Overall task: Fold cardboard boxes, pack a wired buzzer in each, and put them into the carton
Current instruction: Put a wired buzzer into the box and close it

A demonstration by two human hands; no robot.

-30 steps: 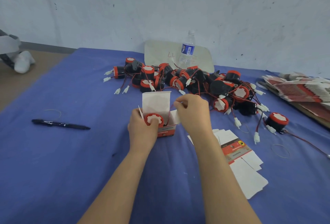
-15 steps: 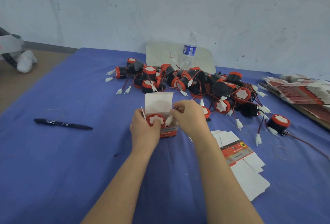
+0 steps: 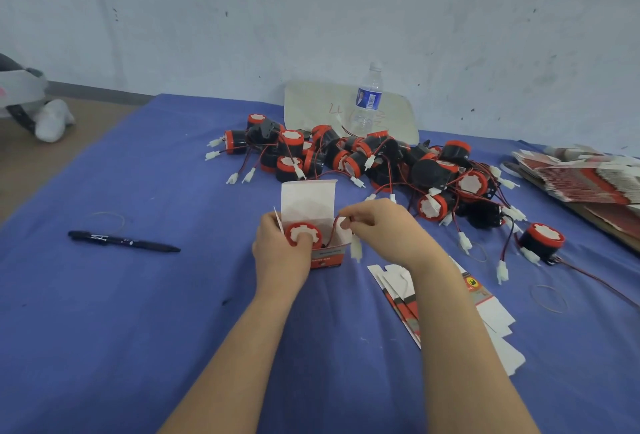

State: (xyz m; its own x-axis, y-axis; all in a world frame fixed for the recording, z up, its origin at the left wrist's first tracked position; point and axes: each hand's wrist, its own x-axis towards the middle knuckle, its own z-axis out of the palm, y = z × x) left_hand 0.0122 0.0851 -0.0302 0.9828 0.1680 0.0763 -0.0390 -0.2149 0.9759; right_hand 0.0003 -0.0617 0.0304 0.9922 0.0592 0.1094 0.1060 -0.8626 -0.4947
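Since the preceding frame, we note that the right hand point(image 3: 384, 229) has shifted at the right edge of the box point(image 3: 327, 255). The white connector point(image 3: 356, 249), formerly at the box mouth, now hangs outside the box's right wall.

Head view, findings: the box stands upright on the blue tabletop point(image 3: 138, 329), with its lid flap point(image 3: 308, 198) raised. One buzzer point(image 3: 304, 234) sits inside, red-and-white face up. The left hand point(image 3: 282, 253) grips the box from the left, its thumb pressing on the buzzer face. The fingers of the right hand are closed in a pinch on the red wire point(image 3: 330, 229), which arches from the buzzer over the box rim.

Assessment: this unit is folded and loaded. We judge that the wire and connector remain to be tucked in and the lid flap shut. Behind it the pile of buzzers point(image 3: 363, 156) lies unpacked, with a stray buzzer point(image 3: 540, 239) well to the right. Flat blanks point(image 3: 485, 298) lie just beside the right forearm, and a larger stack of blanks point(image 3: 581, 177) sits at the far right edge. We see no carton and no finished box, so we judge that most of the task is outstanding.
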